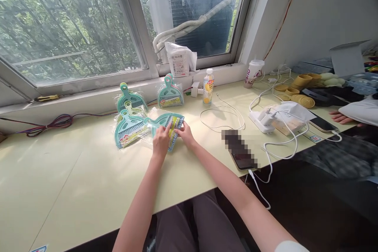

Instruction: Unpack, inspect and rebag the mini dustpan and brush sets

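Note:
A small teal dustpan and brush set (176,122) with a yellow label lies tilted on its side near the middle of the table. My left hand (161,141) grips its near side, with fingers reaching over the label. On the other side, my right hand (186,134) pinches the edge by the bristles. Just to the left, another dustpan and brush set (130,128) in clear plastic wrapping overlaps the handle end. Behind it stand a wrapped teal set (128,95) and a further wrapped set (170,93) against the window ledge.
A drink bottle (208,86), a white package (178,61) and a paper cup (253,74) stand at the back. Right of my arm lie a phone (240,151), white cables and a power strip (261,121). Another person's hand (341,117) rests at far right.

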A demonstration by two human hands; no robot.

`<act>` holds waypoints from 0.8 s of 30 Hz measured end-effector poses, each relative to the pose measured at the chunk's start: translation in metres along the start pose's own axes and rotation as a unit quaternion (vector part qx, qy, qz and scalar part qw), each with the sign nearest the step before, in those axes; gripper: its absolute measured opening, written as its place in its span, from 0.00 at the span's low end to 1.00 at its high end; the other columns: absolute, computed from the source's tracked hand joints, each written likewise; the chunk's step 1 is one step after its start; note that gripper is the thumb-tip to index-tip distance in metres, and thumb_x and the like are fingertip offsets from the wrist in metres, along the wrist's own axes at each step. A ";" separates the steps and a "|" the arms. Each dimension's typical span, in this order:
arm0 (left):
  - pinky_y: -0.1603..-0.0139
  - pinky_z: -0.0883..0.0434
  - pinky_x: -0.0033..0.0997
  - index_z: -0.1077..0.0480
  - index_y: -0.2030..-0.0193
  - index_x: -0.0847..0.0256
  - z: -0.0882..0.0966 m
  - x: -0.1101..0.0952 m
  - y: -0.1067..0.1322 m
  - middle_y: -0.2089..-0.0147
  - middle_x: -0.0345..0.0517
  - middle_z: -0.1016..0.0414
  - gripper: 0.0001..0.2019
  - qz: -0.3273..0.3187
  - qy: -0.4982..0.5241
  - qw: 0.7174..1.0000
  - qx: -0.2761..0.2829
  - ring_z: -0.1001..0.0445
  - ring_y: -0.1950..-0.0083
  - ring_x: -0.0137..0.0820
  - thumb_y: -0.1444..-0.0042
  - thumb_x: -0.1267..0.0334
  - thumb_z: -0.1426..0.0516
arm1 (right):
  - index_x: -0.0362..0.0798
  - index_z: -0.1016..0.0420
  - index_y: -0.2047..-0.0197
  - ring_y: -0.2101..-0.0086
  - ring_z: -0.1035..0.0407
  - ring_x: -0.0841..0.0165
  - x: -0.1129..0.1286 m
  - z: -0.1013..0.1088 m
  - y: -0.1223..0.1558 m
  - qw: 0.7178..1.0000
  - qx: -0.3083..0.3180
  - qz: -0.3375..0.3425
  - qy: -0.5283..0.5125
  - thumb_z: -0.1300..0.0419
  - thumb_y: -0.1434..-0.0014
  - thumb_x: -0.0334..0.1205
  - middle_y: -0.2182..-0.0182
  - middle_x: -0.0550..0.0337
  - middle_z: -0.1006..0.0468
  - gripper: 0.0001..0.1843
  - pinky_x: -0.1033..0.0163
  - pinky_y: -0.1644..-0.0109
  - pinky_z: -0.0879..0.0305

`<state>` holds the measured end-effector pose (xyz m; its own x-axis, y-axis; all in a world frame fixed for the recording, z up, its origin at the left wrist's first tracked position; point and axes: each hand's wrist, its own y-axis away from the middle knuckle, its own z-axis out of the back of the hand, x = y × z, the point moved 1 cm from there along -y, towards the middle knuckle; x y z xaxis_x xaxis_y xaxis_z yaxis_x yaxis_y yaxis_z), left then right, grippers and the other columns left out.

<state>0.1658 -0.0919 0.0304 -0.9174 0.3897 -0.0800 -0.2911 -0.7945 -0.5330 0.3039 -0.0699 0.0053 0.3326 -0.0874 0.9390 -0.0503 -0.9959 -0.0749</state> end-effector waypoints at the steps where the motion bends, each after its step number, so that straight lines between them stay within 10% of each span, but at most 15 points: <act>1: 0.68 0.31 0.29 0.33 0.38 0.55 0.000 0.000 0.000 0.55 0.53 0.29 0.23 -0.021 0.015 1.000 -0.008 0.29 0.53 0.38 0.38 0.73 0.52 | 0.51 0.34 0.55 0.67 0.23 0.64 0.001 0.001 0.000 1.000 -0.004 0.000 -0.008 0.34 0.54 0.38 0.67 0.62 0.20 0.22 0.57 0.64 0.22; 9: 0.52 0.30 0.41 0.30 0.40 0.55 0.007 -0.006 -0.001 0.52 0.55 0.27 0.19 -0.012 0.053 0.992 -0.113 0.30 0.52 0.42 0.35 0.66 0.51 | 0.51 0.34 0.55 0.64 0.23 0.65 0.006 0.004 0.002 0.999 -0.016 -0.003 -0.046 0.33 0.53 0.37 0.65 0.61 0.20 0.22 0.56 0.61 0.22; 15: 0.59 0.30 0.34 0.27 0.46 0.53 -0.006 -0.009 0.000 0.54 0.52 0.27 0.19 -0.114 0.094 0.987 -0.062 0.29 0.56 0.37 0.36 0.72 0.53 | 0.50 0.34 0.55 0.65 0.23 0.65 0.007 0.002 0.003 0.998 -0.043 0.003 -0.050 0.34 0.52 0.36 0.67 0.61 0.20 0.21 0.58 0.63 0.22; 18: 0.64 0.30 0.33 0.28 0.44 0.56 -0.005 -0.008 -0.003 0.54 0.54 0.28 0.17 -0.062 0.097 0.989 -0.088 0.30 0.53 0.39 0.35 0.68 0.52 | 0.50 0.34 0.55 0.64 0.23 0.65 0.010 0.003 0.003 0.996 -0.056 0.007 -0.072 0.35 0.52 0.36 0.66 0.61 0.19 0.21 0.58 0.62 0.22; 24: 0.48 0.30 0.42 0.27 0.46 0.53 0.035 -0.022 0.016 0.46 0.55 0.31 0.14 -0.070 0.143 0.977 -0.144 0.30 0.46 0.40 0.36 0.66 0.47 | 0.50 0.34 0.54 0.62 0.24 0.65 0.016 0.009 -0.001 0.988 -0.091 0.036 -0.119 0.36 0.51 0.36 0.62 0.59 0.20 0.20 0.57 0.57 0.22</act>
<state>0.1716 -0.1291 0.0534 -0.7490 0.6316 -0.2003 -0.2812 -0.5767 -0.7671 0.3182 -0.0710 0.0177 0.5337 -0.1821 0.8258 -0.2425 -0.9685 -0.0569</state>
